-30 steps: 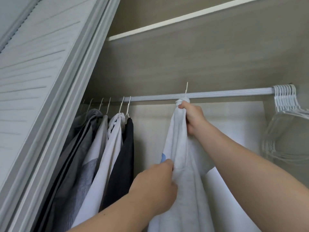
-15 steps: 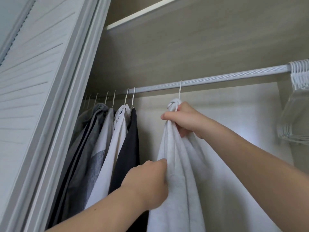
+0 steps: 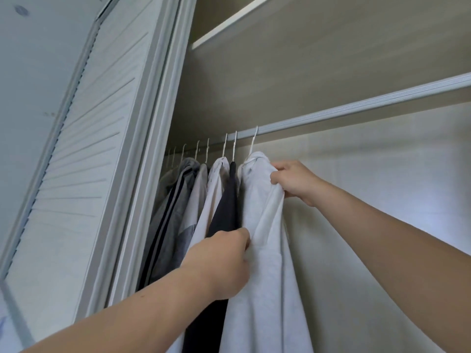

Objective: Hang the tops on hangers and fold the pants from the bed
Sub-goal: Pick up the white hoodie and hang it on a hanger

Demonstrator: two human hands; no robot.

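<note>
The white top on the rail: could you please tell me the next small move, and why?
Probably release it: the white top hangs by its hook on the rail, close beside the black top, yet the left hand and right hand grip its fabric.

Closet rail point(image 3: 356, 107) holds hangers point(image 3: 253, 141) w/ white top point(image 3: 265, 225), black top point(image 3: 226, 212) & grey tops point(image 3: 178, 197)

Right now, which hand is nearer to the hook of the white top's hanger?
The right hand. It grips the white top at the shoulder, just below and right of the hanger hook; the left hand holds the top's front edge much lower down.
</note>
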